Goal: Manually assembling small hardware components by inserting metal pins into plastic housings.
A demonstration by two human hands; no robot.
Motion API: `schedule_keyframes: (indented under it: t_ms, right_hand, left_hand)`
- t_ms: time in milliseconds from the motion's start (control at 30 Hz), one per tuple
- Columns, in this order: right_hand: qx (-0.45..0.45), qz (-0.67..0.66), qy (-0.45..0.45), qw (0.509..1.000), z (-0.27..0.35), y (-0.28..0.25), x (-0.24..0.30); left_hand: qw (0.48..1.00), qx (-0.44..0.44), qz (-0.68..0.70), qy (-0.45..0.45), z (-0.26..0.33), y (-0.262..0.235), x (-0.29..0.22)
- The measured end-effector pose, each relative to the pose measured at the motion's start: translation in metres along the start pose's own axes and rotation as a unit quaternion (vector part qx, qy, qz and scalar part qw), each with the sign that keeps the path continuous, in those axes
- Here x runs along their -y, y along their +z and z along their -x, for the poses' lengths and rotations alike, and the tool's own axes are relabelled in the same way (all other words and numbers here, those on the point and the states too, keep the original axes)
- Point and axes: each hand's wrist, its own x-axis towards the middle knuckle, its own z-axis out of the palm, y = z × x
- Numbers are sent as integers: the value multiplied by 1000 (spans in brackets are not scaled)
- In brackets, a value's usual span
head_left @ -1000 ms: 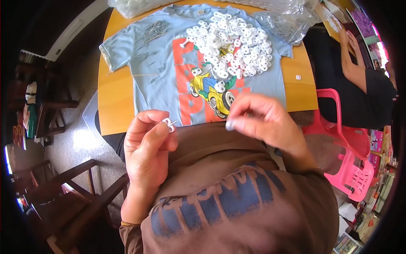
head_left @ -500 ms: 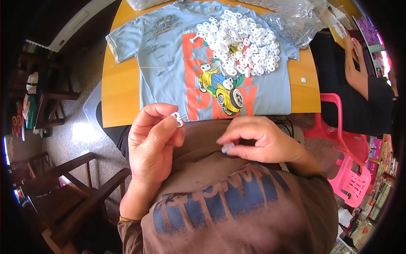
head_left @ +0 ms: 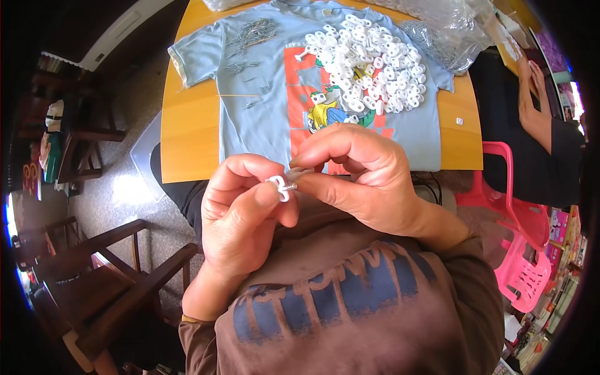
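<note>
Clear plastic bags [head_left: 447, 28] lie crumpled at the far right of the wooden table, beyond the pale blue T-shirt; one holds a grey mass of small metal pieces, seen through the film. A further clear bag [head_left: 228, 4] shows at the table's far edge, left of centre, cut by the picture's rim. At the lower right, behind the pink plastic chair, colourful printed packages [head_left: 565, 247] stand in rows — pink, yellow and red, too small to tell apart. A small tag [head_left: 325, 12] sits inside the T-shirt's collar — pale, rectangular. No screens are visible.
</note>
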Motion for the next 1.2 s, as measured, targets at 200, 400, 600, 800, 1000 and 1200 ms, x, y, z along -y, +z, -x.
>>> schedule_keyframes:
  t_ms: [200, 400, 600, 800, 1000, 1200]
  right_hand:
    - [33, -23, 10, 999, -3, 9, 2]
    - [89, -102, 105, 985, -6, 3, 11]
    - [119, -93, 62, 987, -9, 4, 11]
    - [68, -98, 66, 991, -8, 4, 6]
    - [77, -18, 38, 996, -10, 3, 5]
    - [35, -139, 101, 984, -10, 4, 10]
  left_hand:
    - [999, -14, 32, 38, 1, -4, -3]
    - [997, -16, 25, 67, -1, -7, -3]
    - [998, -16, 35, 46, -2, -5, -5]
    - [999, -6, 32, 18, -2, -4, -2]
    - [1000, 16, 17, -12, 0, -7, 2]
    - [999, -45, 8, 12, 0, -5, 1]
